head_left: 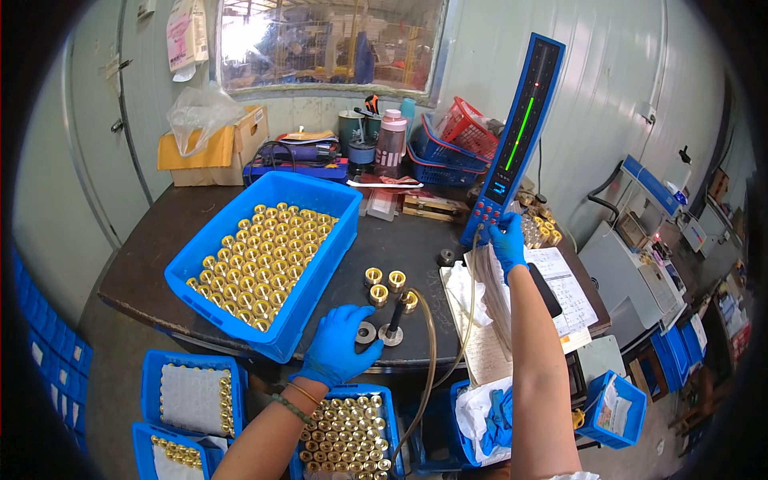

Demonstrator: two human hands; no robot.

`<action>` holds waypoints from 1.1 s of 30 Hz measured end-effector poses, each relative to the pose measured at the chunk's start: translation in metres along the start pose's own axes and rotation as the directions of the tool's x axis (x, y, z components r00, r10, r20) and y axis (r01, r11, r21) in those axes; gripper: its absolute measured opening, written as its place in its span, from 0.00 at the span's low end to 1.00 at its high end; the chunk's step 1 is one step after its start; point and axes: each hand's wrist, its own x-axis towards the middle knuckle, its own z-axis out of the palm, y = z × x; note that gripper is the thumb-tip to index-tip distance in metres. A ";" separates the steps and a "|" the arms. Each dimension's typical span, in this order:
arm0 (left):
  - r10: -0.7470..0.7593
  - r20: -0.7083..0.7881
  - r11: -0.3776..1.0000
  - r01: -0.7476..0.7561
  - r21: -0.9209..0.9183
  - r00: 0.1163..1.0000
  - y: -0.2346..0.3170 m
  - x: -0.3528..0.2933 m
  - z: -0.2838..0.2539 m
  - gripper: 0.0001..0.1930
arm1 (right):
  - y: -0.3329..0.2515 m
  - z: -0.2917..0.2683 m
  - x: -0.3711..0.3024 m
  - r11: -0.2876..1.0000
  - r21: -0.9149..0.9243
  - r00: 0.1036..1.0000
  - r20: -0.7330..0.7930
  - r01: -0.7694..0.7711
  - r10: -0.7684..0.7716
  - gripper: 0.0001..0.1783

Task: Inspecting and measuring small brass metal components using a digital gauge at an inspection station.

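Note:
My left hand (338,346), in a blue glove, rests at the table's front edge, its thumb and forefinger curved around a flat grey metal ring (366,333). Right beside the thumb stands a black gauge plug (396,314) on a round metal base, with a clear hose (433,332) running near it. Several brass fittings (378,296) are grouped just behind. My right hand (508,246), also gloved blue, reaches far to the right. Its fingers are bent against the lower button area of a tall blue column gauge (516,136), which shows a lit green bar.
A large blue bin (318,314) of brass fittings fills the table's left. Below the front edge sit more blue bins (390,392). Papers (572,292) and a black phone (546,290) lie under my right forearm. Baskets (448,172) and a pink bottle (391,144) stand behind.

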 end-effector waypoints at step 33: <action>0.034 -0.138 0.999 -0.036 -0.015 0.990 -0.004 -0.004 0.007 0.20 | -0.038 -0.029 -0.164 0.887 0.379 0.960 0.007 -0.263 0.281 0.17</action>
